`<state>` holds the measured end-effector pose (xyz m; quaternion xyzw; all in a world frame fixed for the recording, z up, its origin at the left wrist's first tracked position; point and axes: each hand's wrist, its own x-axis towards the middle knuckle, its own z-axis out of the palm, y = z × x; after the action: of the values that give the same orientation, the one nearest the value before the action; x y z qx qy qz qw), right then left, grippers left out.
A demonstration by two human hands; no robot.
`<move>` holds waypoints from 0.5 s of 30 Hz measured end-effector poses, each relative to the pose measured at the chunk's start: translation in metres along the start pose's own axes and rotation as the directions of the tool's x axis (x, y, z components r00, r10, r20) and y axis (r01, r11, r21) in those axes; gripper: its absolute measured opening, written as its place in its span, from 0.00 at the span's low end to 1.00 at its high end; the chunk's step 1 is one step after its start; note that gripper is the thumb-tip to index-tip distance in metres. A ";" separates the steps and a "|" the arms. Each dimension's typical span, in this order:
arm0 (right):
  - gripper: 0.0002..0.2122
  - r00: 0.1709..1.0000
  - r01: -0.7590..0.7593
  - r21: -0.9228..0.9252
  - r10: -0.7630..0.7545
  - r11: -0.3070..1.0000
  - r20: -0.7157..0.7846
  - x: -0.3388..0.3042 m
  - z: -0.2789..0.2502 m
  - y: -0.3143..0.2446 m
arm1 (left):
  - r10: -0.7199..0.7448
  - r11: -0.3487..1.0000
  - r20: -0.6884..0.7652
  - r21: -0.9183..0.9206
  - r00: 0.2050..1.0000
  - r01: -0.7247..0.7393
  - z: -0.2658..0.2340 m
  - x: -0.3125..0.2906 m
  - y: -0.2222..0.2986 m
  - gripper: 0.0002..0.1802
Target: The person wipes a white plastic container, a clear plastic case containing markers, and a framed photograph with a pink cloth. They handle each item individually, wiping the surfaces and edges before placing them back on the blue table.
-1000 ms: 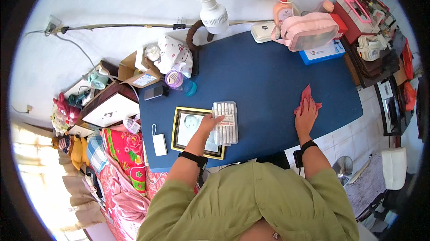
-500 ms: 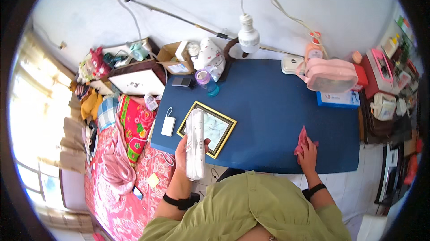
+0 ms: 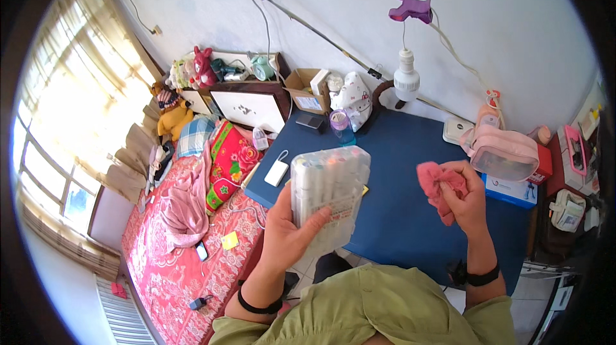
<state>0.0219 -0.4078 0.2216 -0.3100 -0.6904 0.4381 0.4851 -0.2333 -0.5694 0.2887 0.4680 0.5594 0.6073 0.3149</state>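
Observation:
Gripped in my left hand is a translucent plastic marker case, held up over the near left part of the blue table. Coloured ends of several markers show through its top, and my thumb presses on its broad face. My right hand is closed on a crumpled pink cloth, raised above the table's right side. Behind the case the gold-edged picture frame is almost wholly hidden; only a bit of yellow edge shows beside it.
On the table's left lie a white power bank and a dark phone-like device, near a purple-topped bottle. A pink bag rests on a blue box at the right. A bulb hangs over the back edge.
The marker case has turned from its narrow side to its broad face and come higher. My right hand has lifted the cloth off the table. The view has swung left.

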 end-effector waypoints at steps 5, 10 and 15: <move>0.12 0.923 0.384 0.060 -0.384 0.921 -0.016 0.014 0.036 -0.113 | 0.129 0.989 0.030 0.071 0.991 -0.131 0.013 -0.009 0.023 0.24; 0.12 0.624 0.771 -0.198 -0.780 0.605 0.046 0.023 0.082 -0.147 | 0.314 0.847 0.036 0.441 0.949 -0.297 0.012 -0.020 0.037 0.19; 0.13 0.645 0.762 -0.073 -0.764 0.643 -0.005 0.025 0.102 -0.129 | 0.357 0.794 0.079 0.499 0.931 -0.347 0.002 -0.021 0.037 0.21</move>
<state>-0.0824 -0.4724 0.3337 -0.0134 -0.7618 0.1653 0.6262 -0.2185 -0.5936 0.3199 0.6238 0.6046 0.4920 0.0574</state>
